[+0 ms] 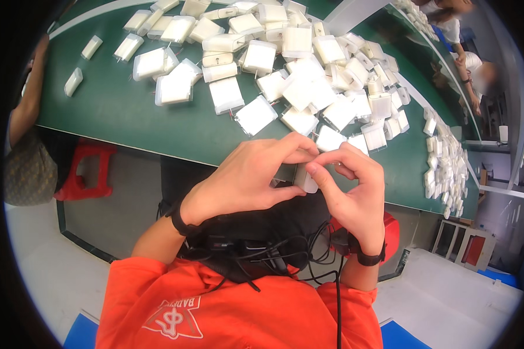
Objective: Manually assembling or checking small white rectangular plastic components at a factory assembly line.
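Note:
Above the near edge of the green table, both my hands meet over one small white battery pack (306,179) with rounded corners. My left hand (247,168) closes on it from the left, thumb along its lower side and fingers bent over the top. From the right, my right hand (355,186) pinches at the pack's upper end with thumb and forefinger. What lies between those fingertips is too small to make out. Just beyond my hands spreads a loose heap of similar white packs (256,115), wrapped in clear film, some with thin wires.
The green table (128,119) carries the heap, with a few packs (74,81) apart at the left. A second pile of packs (442,163) lies at the right. Another person's arm (35,87) is at the left edge, near a red stool (90,171). Black cables (337,302) hang before me.

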Demonstrator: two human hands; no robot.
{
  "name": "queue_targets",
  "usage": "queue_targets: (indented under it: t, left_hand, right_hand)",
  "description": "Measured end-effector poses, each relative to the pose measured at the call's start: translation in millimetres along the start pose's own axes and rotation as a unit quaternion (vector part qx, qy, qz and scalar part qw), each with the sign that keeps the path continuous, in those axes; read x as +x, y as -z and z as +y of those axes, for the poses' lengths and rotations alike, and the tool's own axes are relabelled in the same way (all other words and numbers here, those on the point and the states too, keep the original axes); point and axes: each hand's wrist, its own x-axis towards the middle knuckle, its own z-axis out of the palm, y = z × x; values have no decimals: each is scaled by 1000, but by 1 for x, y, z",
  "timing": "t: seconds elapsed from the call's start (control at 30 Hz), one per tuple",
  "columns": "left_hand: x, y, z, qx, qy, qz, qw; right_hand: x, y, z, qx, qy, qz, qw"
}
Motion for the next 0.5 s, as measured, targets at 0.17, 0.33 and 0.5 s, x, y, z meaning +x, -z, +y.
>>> queue_targets:
  t: [0.17,0.33,0.5]
  left_hand:
    - [0,3,1,9,10,-25,1000]
    - [-1,3,4,5,15,-5,1000]
    - [-2,3,2,11,2,-21,1000]
  right_hand:
    - [1,-2,4,142,-107,4,984]
    - [-1,-6,12,55,-55,42,996]
    - [-8,2,12,109,-108,85,984]
